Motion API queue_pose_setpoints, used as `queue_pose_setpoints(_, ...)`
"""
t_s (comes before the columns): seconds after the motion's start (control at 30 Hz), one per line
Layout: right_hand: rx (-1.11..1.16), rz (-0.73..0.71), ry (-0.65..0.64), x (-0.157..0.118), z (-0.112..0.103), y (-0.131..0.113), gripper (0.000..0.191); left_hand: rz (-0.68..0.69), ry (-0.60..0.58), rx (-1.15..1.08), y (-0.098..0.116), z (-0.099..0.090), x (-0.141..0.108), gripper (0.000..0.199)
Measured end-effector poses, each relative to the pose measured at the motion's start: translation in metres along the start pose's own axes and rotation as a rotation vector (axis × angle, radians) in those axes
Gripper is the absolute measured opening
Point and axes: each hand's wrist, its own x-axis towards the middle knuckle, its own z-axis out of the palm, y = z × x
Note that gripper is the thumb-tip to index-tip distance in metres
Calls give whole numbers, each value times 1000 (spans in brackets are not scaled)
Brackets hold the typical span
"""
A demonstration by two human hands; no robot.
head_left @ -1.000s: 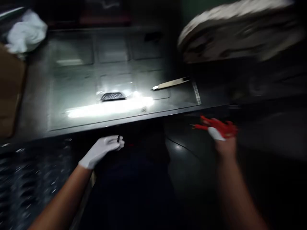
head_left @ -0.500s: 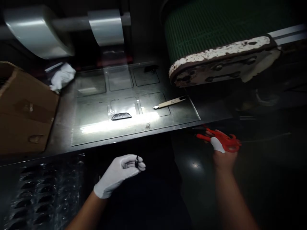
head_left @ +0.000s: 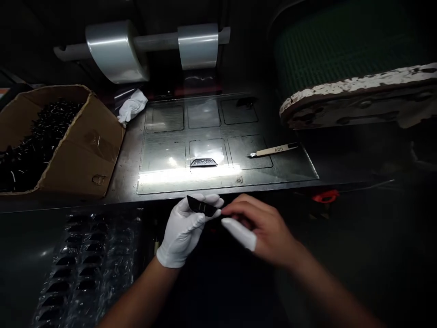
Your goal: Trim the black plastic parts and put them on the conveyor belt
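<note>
My left hand (head_left: 186,230), in a white glove, is closed on a small black plastic part (head_left: 201,207) with slanted ends, held between thumb and fingers. My right hand (head_left: 262,228) is bare except for a white cover on the thumb. Its thumb and index finger are apart, with the index fingertip close to the part's right end; whether it touches is unclear. Red-handled cutters (head_left: 325,197) rest off to the right, their jaws lost in the dark. Another black part (head_left: 204,162) lies on the clear sheet (head_left: 164,180) beyond my hands.
A craft knife (head_left: 275,150) marked A05 lies on the sheet. At left stand a cardboard box (head_left: 92,150) of black pieces and a clear plastic tray (head_left: 118,255) with black parts. Film rolls (head_left: 114,50) hang behind. A green ribbed belt (head_left: 327,64) overhangs the right.
My right hand has let go of the red-handled cutters and moved left to my left hand. My left hand has turned the black part so its broad side shows. The view has shifted left.
</note>
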Motion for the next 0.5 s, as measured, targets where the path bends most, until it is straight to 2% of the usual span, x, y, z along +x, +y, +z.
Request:
queue_pose_setpoints(0.03, 2, -76, -25, 13, 9, -11, 16, 19, 17, 46, 2, -1, 1, 32)
queue_pose_setpoints(0.1, -8, -123, -63, 32, 21, -20, 12, 58, 37, 175, 8, -6, 2, 34)
queue_pose_setpoints(0.27, -17, -136, -151, 51, 29, -7, 8, 59, 16, 371, 18, -17, 4, 31)
queue_pose_setpoints(0.4, -54, -186, -215, 68, 14, -6, 8, 58, -10, 442, 25, -14, 13, 31)
queue_pose_setpoints(0.47, -129, -197, -233, 88, -1, -9, 8, 140, -11, 505, 34, -12, 20, 45)
queue_pose_setpoints(0.5, -193, -205, -237, 101, -10, -9, 8, 225, -2, 585, 40, -11, 25, 50)
